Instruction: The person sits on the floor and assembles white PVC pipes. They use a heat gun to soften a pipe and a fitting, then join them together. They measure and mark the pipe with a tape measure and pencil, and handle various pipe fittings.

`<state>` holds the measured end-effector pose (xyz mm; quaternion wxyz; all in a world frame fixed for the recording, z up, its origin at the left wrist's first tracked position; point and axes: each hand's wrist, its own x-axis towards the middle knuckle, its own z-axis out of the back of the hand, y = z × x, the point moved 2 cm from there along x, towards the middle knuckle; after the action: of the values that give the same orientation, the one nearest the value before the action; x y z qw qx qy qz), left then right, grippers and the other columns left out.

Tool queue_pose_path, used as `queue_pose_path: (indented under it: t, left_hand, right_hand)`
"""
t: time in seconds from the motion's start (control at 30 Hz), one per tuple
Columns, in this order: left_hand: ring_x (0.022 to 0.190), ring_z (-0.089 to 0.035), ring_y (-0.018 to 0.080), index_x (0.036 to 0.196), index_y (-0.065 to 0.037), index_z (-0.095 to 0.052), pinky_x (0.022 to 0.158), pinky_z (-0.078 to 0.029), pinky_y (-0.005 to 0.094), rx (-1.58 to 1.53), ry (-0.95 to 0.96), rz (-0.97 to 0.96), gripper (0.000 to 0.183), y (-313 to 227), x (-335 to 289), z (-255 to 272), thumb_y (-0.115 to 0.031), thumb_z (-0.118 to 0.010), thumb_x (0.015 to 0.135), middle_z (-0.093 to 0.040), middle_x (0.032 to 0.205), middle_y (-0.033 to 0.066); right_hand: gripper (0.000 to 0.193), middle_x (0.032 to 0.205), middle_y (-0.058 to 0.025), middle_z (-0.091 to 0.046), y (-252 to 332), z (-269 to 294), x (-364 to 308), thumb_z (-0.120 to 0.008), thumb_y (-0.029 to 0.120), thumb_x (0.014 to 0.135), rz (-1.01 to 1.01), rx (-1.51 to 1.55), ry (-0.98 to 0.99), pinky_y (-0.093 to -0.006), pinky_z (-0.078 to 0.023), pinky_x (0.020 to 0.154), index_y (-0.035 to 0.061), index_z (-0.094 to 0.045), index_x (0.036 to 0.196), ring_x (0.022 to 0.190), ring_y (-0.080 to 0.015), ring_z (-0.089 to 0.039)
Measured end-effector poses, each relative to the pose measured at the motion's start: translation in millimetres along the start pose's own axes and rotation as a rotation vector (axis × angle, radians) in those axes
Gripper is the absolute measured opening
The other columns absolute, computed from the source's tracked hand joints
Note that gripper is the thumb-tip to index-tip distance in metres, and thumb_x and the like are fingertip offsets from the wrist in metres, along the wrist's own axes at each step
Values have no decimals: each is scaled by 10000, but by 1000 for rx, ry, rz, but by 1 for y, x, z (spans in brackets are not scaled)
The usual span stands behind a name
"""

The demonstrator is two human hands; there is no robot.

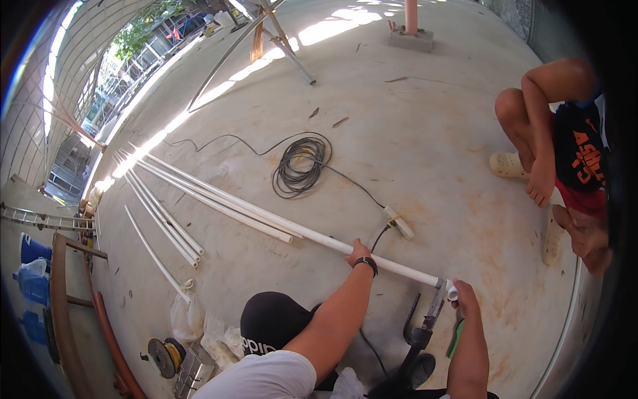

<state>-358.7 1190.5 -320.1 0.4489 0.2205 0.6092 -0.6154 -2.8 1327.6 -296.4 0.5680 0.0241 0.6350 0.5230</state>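
My left hand is closed round a long white plastic pipe that slants across the floor from the far left. At the pipe's near right end stands a pipe fusion welder, with a grey metal head and a dark handle below. My right hand grips a short white pipe fitting on the other side of the welder's head, facing the pipe end. Whether the pipe and fitting are pushed onto the head cannot be made out. A green thing lies partly hidden beside my right forearm.
Several loose white pipes lie left. A coiled black cable runs to a white power strip. Another person sits at right. Plastic bags, a wire spool and a wooden frame are at lower left.
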Motion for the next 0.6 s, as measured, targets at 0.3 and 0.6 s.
queue_pose_path:
  t: [0.3,0.6]
  left_hand:
    - [1074,-674,378,1256,105,-588,962,-523,433,127,-56,-21,807,5,0,-7,-453,-853,736,-666,1249,248]
    - [746,-693,305,1087,92,-608,750,-573,458,70,65,32,526,4,10,-8,-389,-713,900,-717,865,167]
  right_hand:
    - [287,727,-76,-621,-19,-7,10,-553,330,967,49,147,-112,-315,-394,377,66,-665,979,500,-173,-553]
    - [363,572,-67,-558,13,-8,-7,-585,372,958,-106,176,-50,-304,-316,361,47,-645,806,380,-131,-439]
